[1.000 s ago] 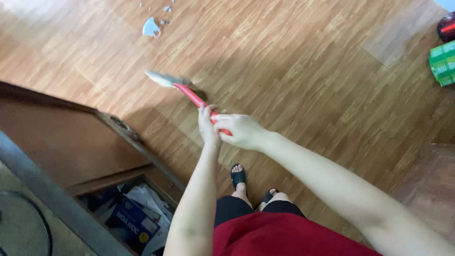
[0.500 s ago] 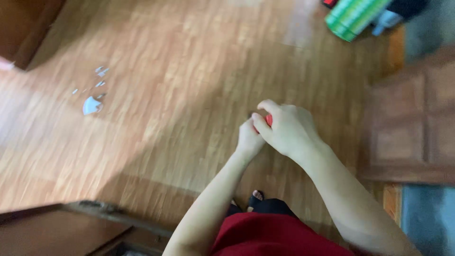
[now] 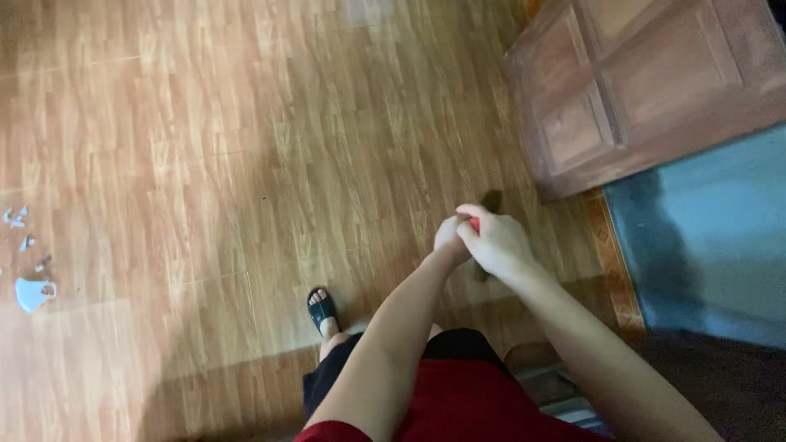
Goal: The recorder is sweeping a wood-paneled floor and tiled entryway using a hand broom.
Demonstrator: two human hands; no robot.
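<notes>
Both my hands are clasped together in front of me over the wooden floor (image 3: 246,164). My right hand (image 3: 497,241) wraps around the red broom handle (image 3: 472,223), of which only a small red bit shows between the fingers. My left hand (image 3: 449,239) grips the same handle just beside it. The broom's dark lower end (image 3: 491,201) pokes out beyond my hands; its head is hidden. Pale blue broken shards (image 3: 33,292) lie on the floor at the far left, well away from my hands.
A brown panelled wooden door (image 3: 639,82) stands at the upper right, with a blue-grey floor (image 3: 704,237) beyond a patterned threshold strip (image 3: 612,262). My foot in a black sandal (image 3: 321,308) is below the hands. I wear red and black clothing.
The view has swung to the right: the shards slid to the left edge and the door came into view. The broom's head and long red handle, visible a second ago, are now hidden.
</notes>
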